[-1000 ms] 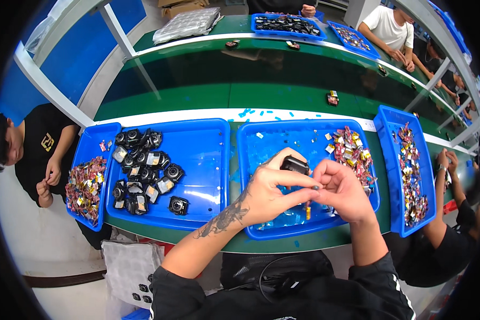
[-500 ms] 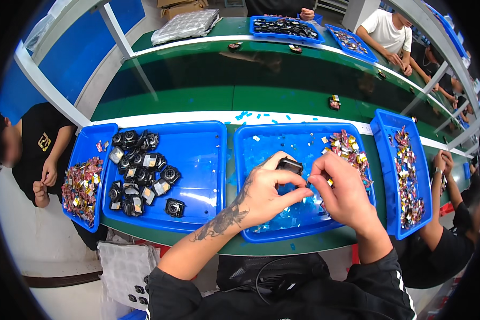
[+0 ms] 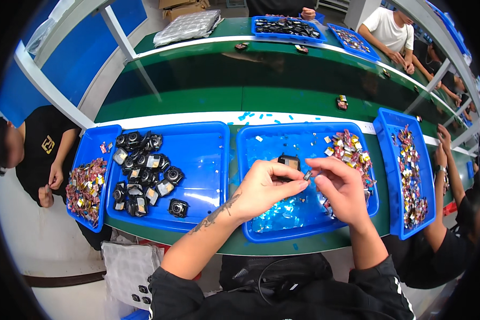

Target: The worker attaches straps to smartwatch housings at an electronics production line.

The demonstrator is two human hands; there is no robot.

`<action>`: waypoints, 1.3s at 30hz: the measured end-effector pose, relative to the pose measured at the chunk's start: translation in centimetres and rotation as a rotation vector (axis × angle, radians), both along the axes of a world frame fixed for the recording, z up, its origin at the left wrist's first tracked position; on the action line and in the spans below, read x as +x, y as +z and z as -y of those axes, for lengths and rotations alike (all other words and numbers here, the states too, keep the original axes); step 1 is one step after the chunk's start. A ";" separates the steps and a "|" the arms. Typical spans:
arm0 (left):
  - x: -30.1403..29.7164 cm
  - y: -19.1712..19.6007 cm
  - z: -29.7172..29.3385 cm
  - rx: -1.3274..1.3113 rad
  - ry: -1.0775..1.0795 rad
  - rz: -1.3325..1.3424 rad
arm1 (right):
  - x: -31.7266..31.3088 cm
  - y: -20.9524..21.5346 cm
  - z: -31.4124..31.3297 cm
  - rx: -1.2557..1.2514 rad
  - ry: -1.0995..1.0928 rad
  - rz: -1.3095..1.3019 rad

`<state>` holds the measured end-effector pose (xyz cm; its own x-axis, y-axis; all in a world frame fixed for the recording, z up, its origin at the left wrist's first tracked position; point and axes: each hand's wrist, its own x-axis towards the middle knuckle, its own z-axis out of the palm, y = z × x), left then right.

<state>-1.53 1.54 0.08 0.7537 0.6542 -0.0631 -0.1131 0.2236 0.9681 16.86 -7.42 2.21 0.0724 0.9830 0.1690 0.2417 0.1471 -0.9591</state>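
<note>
My left hand [image 3: 264, 186] pinches a small black part [image 3: 289, 161], fingers curled tight. My right hand [image 3: 342, 186] pinches a tiny grey piece [image 3: 307, 175] just beside it. Both hover over the middle blue tray [image 3: 246, 160], with open room near its left wall.

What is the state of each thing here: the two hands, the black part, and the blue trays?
left hand: closed on the small black part, above the middle tray.
right hand: pinching a tiny piece at the part.
small black part: held up, off the tray.
middle tray: holds colourful small pieces at its right end.
left tray: holds black parts in a pile at its left side.
</note>
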 end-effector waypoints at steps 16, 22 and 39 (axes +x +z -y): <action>0.8 -1.0 0.8 0.130 0.073 0.172 | -3.4 1.1 -1.3 0.233 -0.267 0.388; 0.8 -0.3 1.1 0.064 0.065 0.197 | -3.8 1.4 -1.4 0.191 -0.344 0.362; 0.6 -0.3 1.0 0.108 0.027 0.108 | -3.1 1.8 -1.7 0.199 -0.309 0.443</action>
<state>-0.97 0.53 -0.19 0.7343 0.6730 0.0890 -0.2221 0.1142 0.9683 13.80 -5.71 4.02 0.2315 0.8736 0.4280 0.6743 0.1731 -0.7179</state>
